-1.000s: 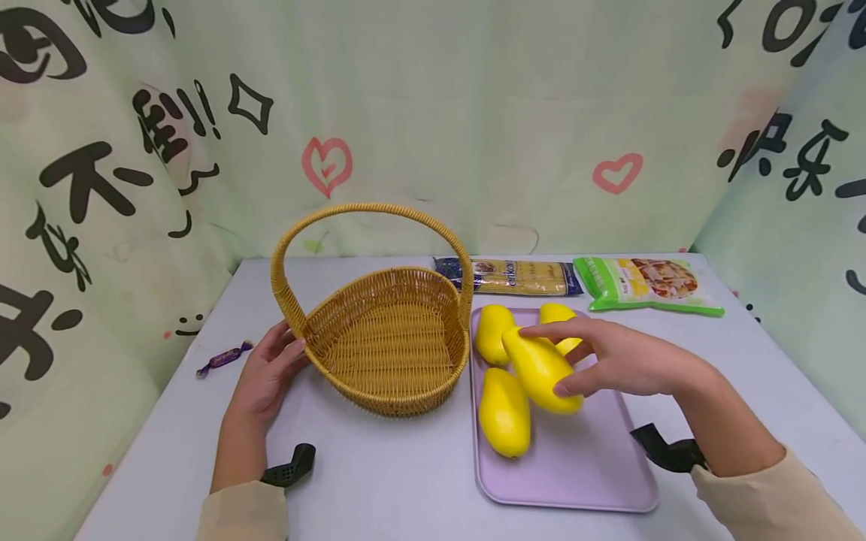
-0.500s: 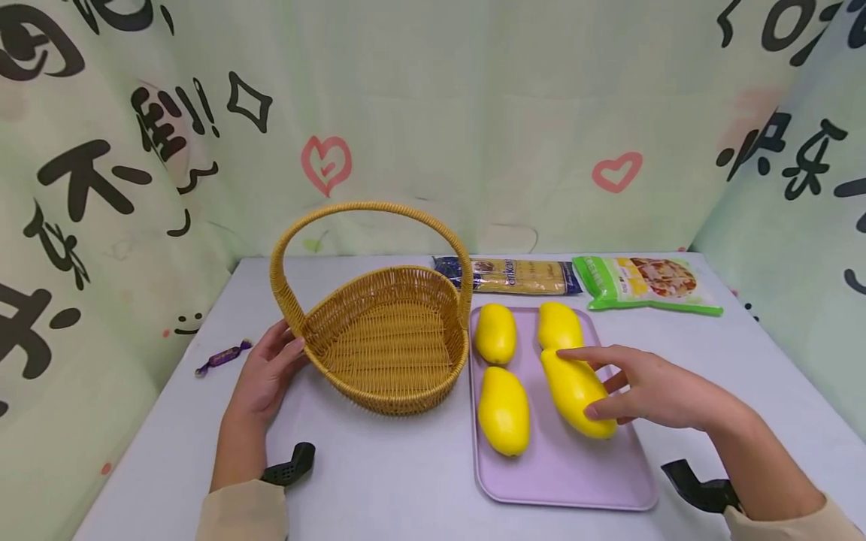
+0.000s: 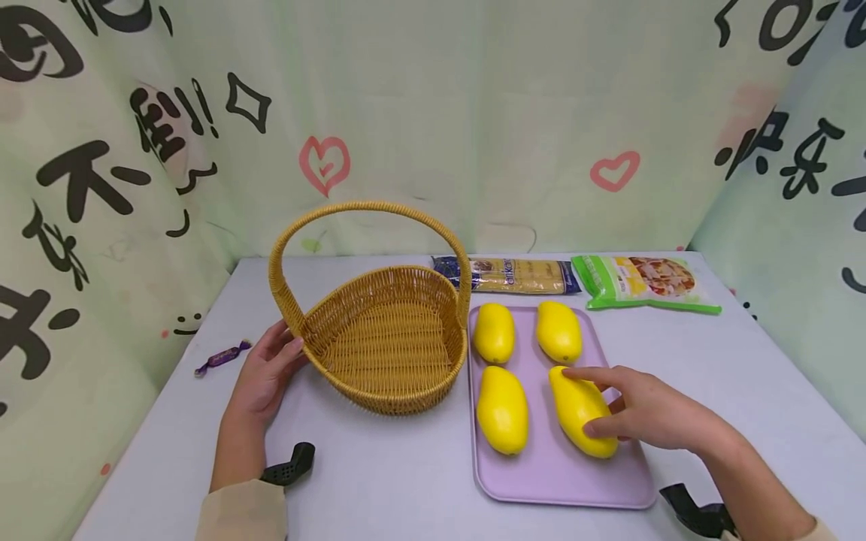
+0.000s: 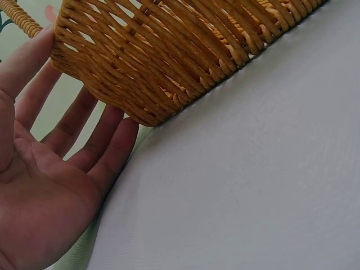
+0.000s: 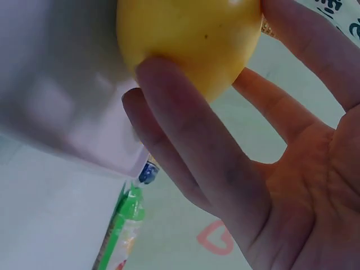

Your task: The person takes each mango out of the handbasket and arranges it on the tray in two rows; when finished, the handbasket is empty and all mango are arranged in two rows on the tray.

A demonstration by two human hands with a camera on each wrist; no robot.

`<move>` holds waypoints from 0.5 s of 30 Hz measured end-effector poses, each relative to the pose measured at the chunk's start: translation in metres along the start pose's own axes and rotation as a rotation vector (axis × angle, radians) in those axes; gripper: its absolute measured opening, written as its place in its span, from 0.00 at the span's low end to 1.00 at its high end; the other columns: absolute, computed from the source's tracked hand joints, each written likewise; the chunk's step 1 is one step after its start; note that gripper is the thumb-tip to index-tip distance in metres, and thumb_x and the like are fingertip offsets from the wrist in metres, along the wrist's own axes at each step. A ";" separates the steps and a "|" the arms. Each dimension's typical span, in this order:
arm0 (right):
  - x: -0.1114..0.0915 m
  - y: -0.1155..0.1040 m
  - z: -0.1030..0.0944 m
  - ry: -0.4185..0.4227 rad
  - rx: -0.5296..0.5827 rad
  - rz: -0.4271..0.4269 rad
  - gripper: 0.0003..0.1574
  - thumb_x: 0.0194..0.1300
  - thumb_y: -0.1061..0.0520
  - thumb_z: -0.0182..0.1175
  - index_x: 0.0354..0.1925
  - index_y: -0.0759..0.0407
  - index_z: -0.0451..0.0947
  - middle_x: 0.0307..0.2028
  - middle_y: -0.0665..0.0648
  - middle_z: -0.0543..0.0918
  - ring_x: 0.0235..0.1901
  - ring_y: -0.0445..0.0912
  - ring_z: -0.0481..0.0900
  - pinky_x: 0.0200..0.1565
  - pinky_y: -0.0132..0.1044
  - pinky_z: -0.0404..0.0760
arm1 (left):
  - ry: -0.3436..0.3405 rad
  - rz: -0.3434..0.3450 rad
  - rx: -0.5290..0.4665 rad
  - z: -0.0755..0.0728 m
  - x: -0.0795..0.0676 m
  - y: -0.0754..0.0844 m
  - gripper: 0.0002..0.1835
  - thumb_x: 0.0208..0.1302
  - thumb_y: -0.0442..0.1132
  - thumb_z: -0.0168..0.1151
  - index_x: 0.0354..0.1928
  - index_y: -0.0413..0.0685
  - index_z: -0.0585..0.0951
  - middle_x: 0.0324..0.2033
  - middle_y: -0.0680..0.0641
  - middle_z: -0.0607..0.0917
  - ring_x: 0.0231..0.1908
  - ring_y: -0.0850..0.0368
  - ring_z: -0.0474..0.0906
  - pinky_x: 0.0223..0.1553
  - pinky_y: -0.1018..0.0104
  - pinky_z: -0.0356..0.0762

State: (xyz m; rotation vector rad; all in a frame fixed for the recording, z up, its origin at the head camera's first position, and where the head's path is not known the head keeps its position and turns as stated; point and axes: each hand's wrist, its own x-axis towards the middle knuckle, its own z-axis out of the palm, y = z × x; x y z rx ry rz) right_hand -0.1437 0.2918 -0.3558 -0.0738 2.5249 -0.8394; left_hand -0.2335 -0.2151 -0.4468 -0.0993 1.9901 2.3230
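Observation:
Four-fingers-and-thumb grip of my right hand spans a yellow mango at the front right of the lilac tray. In the right wrist view, fingertips press on the smooth mango, low over the tray. Further mangoes lie on the tray: one at the back left, one at the back right and one at the front left. My left hand touches the left side of a wicker basket with a tall handle. Its fingers lie fairly straight against the woven wall.
Behind the tray lie a pasta packet and a green food bag. A purple-wrapped candy is left of my left hand. The basket's arched handle stands high, and a printed curtain closes off the back.
My right hand has carried the mango right and toward the front of the tray, away from the back-right mango it overlapped. My left hand and the basket stay in place.

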 end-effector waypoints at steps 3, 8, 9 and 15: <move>0.003 0.000 0.002 0.010 -0.020 0.016 0.52 0.57 0.45 0.77 0.75 0.51 0.68 0.59 0.67 0.78 0.35 0.49 0.77 0.35 0.40 0.80 | 0.002 -0.002 0.000 -0.001 -0.001 0.000 0.34 0.76 0.43 0.61 0.79 0.52 0.62 0.63 0.55 0.73 0.57 0.66 0.78 0.58 0.74 0.78; 0.005 0.001 0.003 0.021 -0.043 0.021 0.53 0.57 0.43 0.77 0.76 0.51 0.67 0.64 0.72 0.74 0.37 0.48 0.77 0.36 0.40 0.81 | 0.006 0.004 0.002 -0.001 -0.001 0.001 0.33 0.76 0.43 0.61 0.79 0.54 0.63 0.63 0.55 0.74 0.57 0.66 0.78 0.58 0.74 0.78; 0.005 0.001 0.003 0.021 -0.045 0.023 0.53 0.57 0.43 0.77 0.76 0.51 0.67 0.64 0.73 0.73 0.37 0.48 0.77 0.36 0.39 0.81 | 0.007 0.004 0.002 -0.001 0.000 0.001 0.34 0.76 0.43 0.61 0.79 0.54 0.63 0.63 0.56 0.74 0.57 0.66 0.78 0.58 0.74 0.78; 0.005 0.001 0.002 0.016 -0.049 0.036 0.54 0.58 0.42 0.76 0.76 0.52 0.67 0.61 0.70 0.77 0.36 0.48 0.77 0.36 0.39 0.81 | 0.014 -0.014 0.014 0.000 0.001 0.001 0.34 0.75 0.45 0.63 0.79 0.55 0.64 0.64 0.55 0.74 0.59 0.64 0.78 0.58 0.74 0.79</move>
